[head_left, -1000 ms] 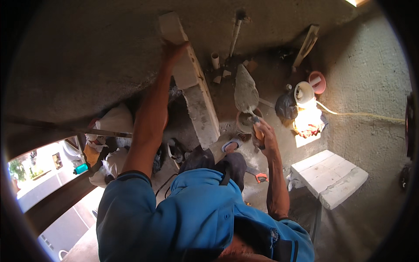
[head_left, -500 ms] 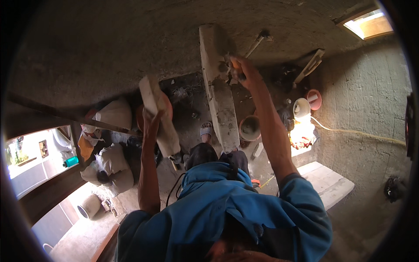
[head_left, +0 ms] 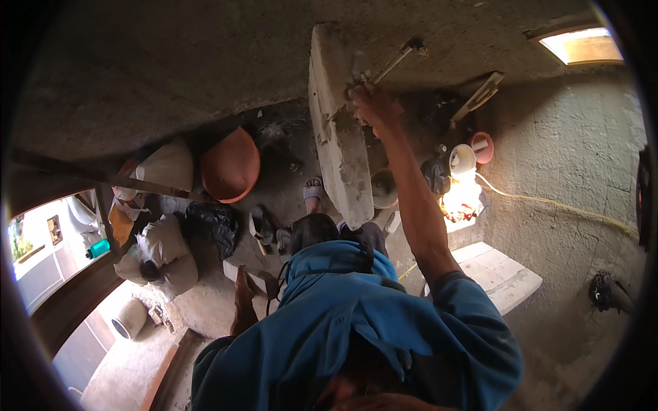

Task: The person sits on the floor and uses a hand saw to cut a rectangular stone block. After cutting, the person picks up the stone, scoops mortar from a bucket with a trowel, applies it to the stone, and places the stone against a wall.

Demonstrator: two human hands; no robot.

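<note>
A long pale slab (head_left: 340, 147), plaster-smeared and chipped along its side, stands upright in front of me by the wall. Against its upper right edge my right hand (head_left: 375, 109) is closed; what its fingers grip is small, grey and too unclear to name. My left hand (head_left: 242, 288) is low at my left side, closed on a pale, board-like block (head_left: 236, 269). My body covers part of that block and the sleeve covers part of the forearm.
On the floor at left are a reddish basin (head_left: 231, 166), a black plastic bag (head_left: 218, 226), shoes (head_left: 261, 225) and white sacks (head_left: 168, 253). A bucket (head_left: 384, 190) stands behind my right forearm. A pale slab (head_left: 490, 274) lies at right; a yellowish cable (head_left: 548, 202) crosses the wall.
My left hand has brought the pale block down and back toward my body, uncovering the reddish basin. My right hand has shifted slightly up and left, still at the slab's edge.
</note>
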